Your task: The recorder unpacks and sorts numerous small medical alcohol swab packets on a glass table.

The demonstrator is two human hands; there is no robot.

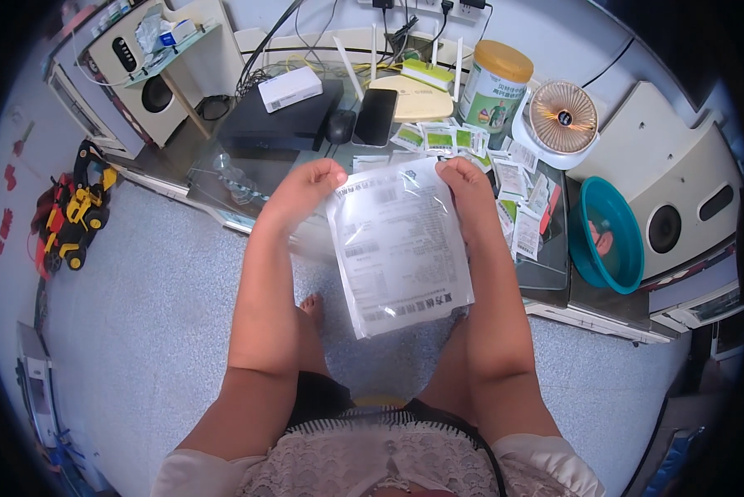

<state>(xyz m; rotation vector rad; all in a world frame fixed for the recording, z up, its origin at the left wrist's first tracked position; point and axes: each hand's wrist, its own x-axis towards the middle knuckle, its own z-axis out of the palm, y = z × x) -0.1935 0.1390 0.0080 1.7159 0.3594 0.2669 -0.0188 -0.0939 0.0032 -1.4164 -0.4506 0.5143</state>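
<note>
A white plastic pouch (403, 248) printed with dark writing hangs between my two hands, above the floor and in front of the desk. My left hand (310, 186) pinches its upper left corner between thumb and finger. At the upper right corner, my right hand (468, 183) grips the pouch the same way. Beyond the pouch, several small green-and-white sachets (439, 138) are spread over the glass desktop, and more sachets (526, 231) lie to the right of my right hand. The pouch covers part of that pile. Whether anything is inside the pouch, I cannot tell.
On the desk stand a smartphone (375, 118), a computer mouse (341, 127), a router (412, 99), a large can (495, 87) and a small fan (563, 118). A teal basin (608, 236) sits at the right. Toy vehicles (77, 214) are at the far left.
</note>
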